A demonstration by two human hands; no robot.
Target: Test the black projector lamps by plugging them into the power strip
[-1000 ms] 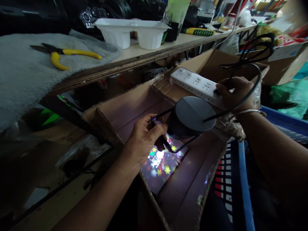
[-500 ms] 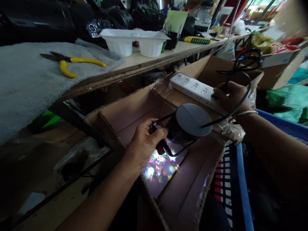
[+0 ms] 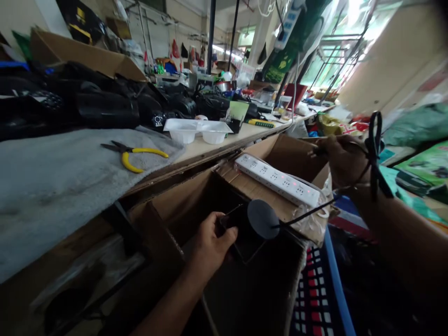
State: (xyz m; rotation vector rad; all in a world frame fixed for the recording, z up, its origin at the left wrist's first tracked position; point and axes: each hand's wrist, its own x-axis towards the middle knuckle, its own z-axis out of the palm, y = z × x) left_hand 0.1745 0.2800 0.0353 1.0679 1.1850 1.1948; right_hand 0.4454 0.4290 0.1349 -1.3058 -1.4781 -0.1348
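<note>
My left hand [image 3: 214, 238] is closed on the bracket of a dark, round-backed projector lamp [image 3: 263, 219] over an open cardboard box [image 3: 297, 275]. No light comes from the lamp, and its front faces down, out of sight. A black cord runs from its back to the right. My right hand [image 3: 345, 156] grips the plug [image 3: 318, 151] of that cord, with the bundled cord [image 3: 375, 144] hanging beside the wrist. Left of that hand, the white power strip [image 3: 276, 179] lies on a cardboard flap with small red lights lit.
Yellow-handled pliers [image 3: 135, 154] lie on a grey cloth [image 3: 70, 182] on the workbench. White plastic trays [image 3: 182, 131] and a green-yellow tool [image 3: 261, 123] sit farther along it. A blue basket [image 3: 336, 280] stands right of the box. Several black devices [image 3: 108, 109] crowd the bench's back.
My right hand has drawn the plug away from the power strip, up and to the right. The coloured light inside the box has gone out. The view has tilted upward.
</note>
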